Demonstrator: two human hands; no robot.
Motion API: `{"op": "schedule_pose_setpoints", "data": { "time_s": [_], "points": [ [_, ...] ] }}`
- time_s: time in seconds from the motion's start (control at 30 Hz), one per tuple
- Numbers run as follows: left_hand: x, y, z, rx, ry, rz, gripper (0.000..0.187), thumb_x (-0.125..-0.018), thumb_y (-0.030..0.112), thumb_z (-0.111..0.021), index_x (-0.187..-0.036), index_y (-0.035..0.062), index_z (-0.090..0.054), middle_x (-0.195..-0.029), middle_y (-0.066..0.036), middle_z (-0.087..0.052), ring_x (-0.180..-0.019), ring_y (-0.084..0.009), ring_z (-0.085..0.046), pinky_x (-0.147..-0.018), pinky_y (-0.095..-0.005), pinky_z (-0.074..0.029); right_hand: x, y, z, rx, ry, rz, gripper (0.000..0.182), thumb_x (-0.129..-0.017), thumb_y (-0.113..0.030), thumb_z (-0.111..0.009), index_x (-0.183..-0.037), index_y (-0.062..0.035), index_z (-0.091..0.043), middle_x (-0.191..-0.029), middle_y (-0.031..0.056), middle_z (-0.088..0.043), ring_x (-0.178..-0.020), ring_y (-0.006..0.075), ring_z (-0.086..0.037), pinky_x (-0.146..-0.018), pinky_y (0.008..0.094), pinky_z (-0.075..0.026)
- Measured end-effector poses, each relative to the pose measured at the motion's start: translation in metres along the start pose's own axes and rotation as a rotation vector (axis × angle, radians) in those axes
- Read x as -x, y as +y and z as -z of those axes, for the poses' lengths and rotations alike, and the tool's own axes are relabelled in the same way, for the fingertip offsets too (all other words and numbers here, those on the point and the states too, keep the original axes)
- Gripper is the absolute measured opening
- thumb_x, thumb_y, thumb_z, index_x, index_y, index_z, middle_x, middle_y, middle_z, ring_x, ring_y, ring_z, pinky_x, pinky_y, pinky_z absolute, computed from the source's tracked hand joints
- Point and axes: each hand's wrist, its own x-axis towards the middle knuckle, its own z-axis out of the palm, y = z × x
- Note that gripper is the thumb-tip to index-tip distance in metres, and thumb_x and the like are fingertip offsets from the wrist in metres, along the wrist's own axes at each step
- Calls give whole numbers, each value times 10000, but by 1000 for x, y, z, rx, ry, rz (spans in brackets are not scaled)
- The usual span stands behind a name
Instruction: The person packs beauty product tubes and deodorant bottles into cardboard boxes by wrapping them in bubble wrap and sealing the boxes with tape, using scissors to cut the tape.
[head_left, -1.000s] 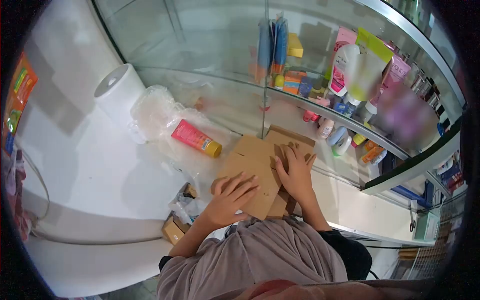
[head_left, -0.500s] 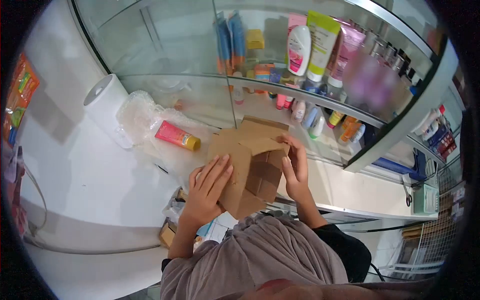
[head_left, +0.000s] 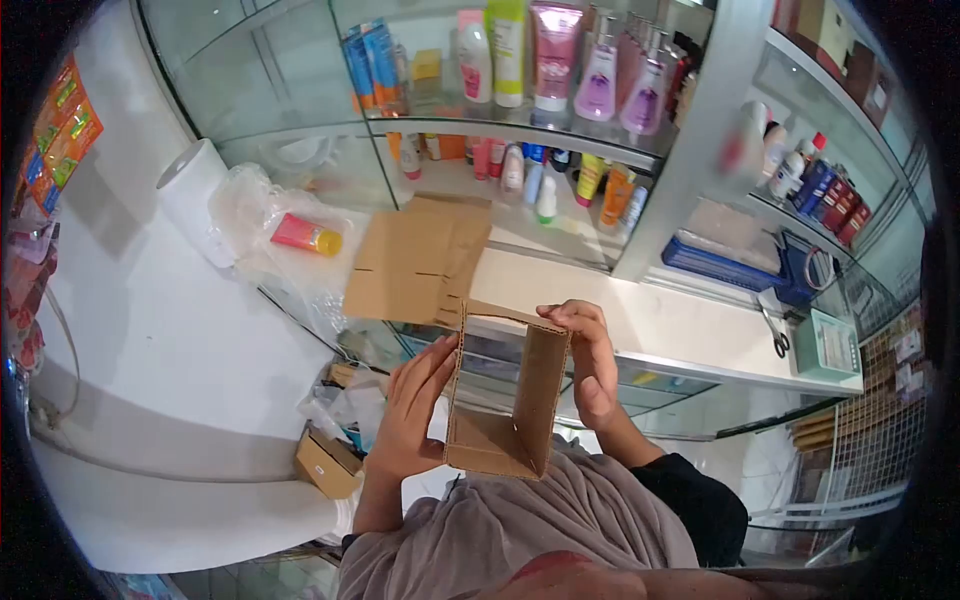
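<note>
A brown cardboard box (head_left: pixel 541 400) is held between my two hands, its near side open so that its inside shows. Its wide flap (head_left: pixel 400 262) spreads out to the upper left. My left hand (head_left: pixel 412 412) presses on the box's left wall with the fingers close together. On the right wall and upper right corner rests my right hand (head_left: pixel 588 362), fingers bent round the edge. A pink tube with a yellow cap (head_left: pixel 307 234) lies on bubble wrap (head_left: pixel 240 215) left of the flap.
A white roll (head_left: pixel 195 190) stands beside the bubble wrap. Glass shelves (head_left: pixel 520 130) with bottles and tubes rise behind the box. Scissors (head_left: pixel 775 325) and a green tray (head_left: pixel 828 345) lie at the right. A small carton (head_left: pixel 327 463) sits low on the left.
The box has turned and tipped; its opening now faces me and its flap has swung out to the left. Both hands have shifted along its sides. The view has moved to the right.
</note>
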Motion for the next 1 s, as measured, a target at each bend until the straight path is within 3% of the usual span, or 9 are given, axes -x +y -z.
{"op": "schedule_pose_setpoints", "data": {
  "time_s": [0.17, 0.3, 0.5, 0.53, 0.63, 0.7, 0.8, 0.9, 1.0],
  "points": [
    [-10, 30, -33, 231, -64, -18, 906, -628, 227, -836, -1412, 12, -435, -1457, -147, -451, -1320, -330, -446, -1058, -417, -346, 39, -23, 32, 8, 96, 7, 668, -892, -468, -541, -1360, -29, -355, -1396, 231, -367, -1273, 352, -440, -1075, 481, -313],
    [-26, 34, -70, 359, -96, 21, 876, -608, 136, -865, -1376, 10, -465, -1408, -153, -492, -1307, -322, -456, -1067, -407, -360, 68, -41, 64, 124, 196, 12, 616, -882, -250, -609, -1380, -75, -292, -1433, 257, -339, -1343, 358, -370, -1106, 482, -285],
    [-65, 32, -152, 757, 59, -5, 800, -755, 45, -779, -1423, 22, -338, -1444, -182, -416, -1308, -304, -443, -1099, -432, -343, 93, -58, 109, 434, 493, 56, 640, -842, -52, -644, -1378, -85, -295, -1434, 242, -344, -1335, 335, -389, -1089, 469, -328],
    [-74, 34, -164, 740, 53, -57, 685, -863, 26, -678, -1430, 48, -294, -1467, -196, -365, -1333, -308, -417, -1110, -452, -329, 94, -60, 118, 482, 522, 62, 644, -840, -34, -642, -1378, -85, -292, -1433, 236, -347, -1332, 329, -394, -1082, 464, -340],
    [-104, 42, -206, 1018, 41, -98, 569, -920, 41, -617, -1405, 65, -319, -1468, -196, -363, -1353, -305, -397, -1123, -452, -314, 96, -60, 143, 597, 597, 51, 628, -835, -9, -653, -1364, -75, -322, -1418, 211, -367, -1313, 308, -417, -1046, 436, -388],
    [-121, 53, -224, 1034, -37, -64, 425, -1010, 190, -482, -1388, 67, -332, -1481, -183, -354, -1362, -285, -382, -1130, -433, -299, 96, -61, 161, 662, 612, 1, 596, -833, -12, -667, -1342, -63, -361, -1404, 196, -383, -1292, 297, -437, -1017, 414, -420],
    [-142, 59, -256, 988, -137, 38, 544, -1038, 444, -331, -1417, 56, -293, -1473, -144, -369, -1363, -250, -369, -1136, -403, -283, 89, -65, 191, 718, 611, -80, 518, -829, -32, -697, -1288, -34, -458, -1347, 167, -425, -1227, 278, -483, -951, 377, -473],
    [-154, 52, -294, 1063, -99, 42, 615, -1014, 491, -385, -1437, 55, -287, -1489, -162, -337, -1374, -276, -352, -1141, -413, -270, 89, -62, 224, 740, 597, -177, 576, -807, -12, -688, -1329, -58, -449, -1348, 138, -422, -1209, 244, -492, -902, 368, -494],
    [-162, 48, -326, 1204, -77, 55, 836, -901, 640, -511, -1455, 69, -254, -1491, -139, -316, -1378, -272, -336, -1143, -403, -253, 88, -61, 256, 774, 530, -216, 526, -796, -34, -703, -1293, -33, -532, -1268, 131, -471, -1149, 243, -520, -876, 348, -507]
  ]
}}
